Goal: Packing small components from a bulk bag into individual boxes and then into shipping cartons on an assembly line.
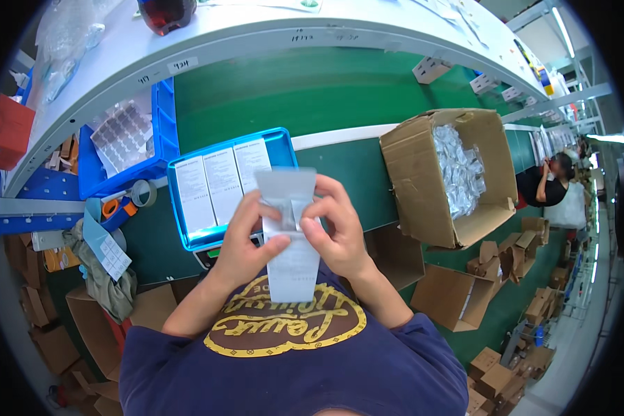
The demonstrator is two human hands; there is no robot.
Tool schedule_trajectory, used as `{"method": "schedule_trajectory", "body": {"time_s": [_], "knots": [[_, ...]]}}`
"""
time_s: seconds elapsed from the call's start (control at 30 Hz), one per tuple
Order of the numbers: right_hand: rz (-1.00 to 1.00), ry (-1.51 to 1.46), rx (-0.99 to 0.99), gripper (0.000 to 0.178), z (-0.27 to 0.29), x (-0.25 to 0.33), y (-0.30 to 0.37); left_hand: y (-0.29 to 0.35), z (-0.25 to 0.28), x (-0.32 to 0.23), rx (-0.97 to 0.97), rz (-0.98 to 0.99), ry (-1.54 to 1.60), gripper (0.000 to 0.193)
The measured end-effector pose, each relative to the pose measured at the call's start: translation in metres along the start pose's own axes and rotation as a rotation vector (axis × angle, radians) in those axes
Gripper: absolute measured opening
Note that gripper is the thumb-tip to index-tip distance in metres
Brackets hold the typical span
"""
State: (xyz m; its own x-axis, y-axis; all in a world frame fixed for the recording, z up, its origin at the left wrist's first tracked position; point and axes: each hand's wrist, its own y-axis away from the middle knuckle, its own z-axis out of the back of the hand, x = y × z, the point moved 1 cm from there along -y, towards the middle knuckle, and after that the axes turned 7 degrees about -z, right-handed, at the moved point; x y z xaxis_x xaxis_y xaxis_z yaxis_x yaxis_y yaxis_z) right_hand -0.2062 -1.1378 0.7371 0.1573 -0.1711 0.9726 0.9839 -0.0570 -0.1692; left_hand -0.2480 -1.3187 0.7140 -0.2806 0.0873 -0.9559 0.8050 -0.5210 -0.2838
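In front of my chest, both hands work at the open top of a slim white carton (291,274). Its pale top flap (284,184) stands up. My left hand (246,239) grips the carton's left side, thumb across its face. On the right edge of the opening, my right hand (336,225) is closed, with thumb and index finger bent at the side flap. What lies inside the carton is hard to make out. Just beyond my left hand, a shiny blue tray (179,208) holds several similar white cartons (220,182) lying flat.
On the right stands an open cardboard box (416,184) of clear plastic bags (459,173). At left are a blue crate (165,118) with label sheets and a tape dispenser (120,211). A white shelf (256,43) spans the far side. Another person (549,184) sits far right.
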Motion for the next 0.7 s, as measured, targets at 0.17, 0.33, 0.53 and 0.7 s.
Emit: {"method": "schedule_trajectory", "body": {"time_s": [0.17, 0.33, 0.53, 0.7], "knots": [[0.011, -0.237, 0.004, 0.019, -0.004, -0.006, 0.002, 0.008, -0.012, 0.007, -0.101, 0.033, 0.147, 0.080], [-0.208, -0.092, 0.147, 0.023, 0.005, 0.007, -0.002, 0.007, -0.011, 0.007, -0.042, 0.064, 0.197, 0.080], [-0.298, -0.090, 0.129, 0.025, 0.008, 0.002, 0.000, 0.008, -0.008, 0.008, 0.072, 0.073, 0.117, 0.072], [-0.077, 0.031, 0.295, 0.030, 0.018, -0.008, -0.003, 0.012, -0.007, 0.011, 0.031, 0.071, 0.141, 0.055]]}}
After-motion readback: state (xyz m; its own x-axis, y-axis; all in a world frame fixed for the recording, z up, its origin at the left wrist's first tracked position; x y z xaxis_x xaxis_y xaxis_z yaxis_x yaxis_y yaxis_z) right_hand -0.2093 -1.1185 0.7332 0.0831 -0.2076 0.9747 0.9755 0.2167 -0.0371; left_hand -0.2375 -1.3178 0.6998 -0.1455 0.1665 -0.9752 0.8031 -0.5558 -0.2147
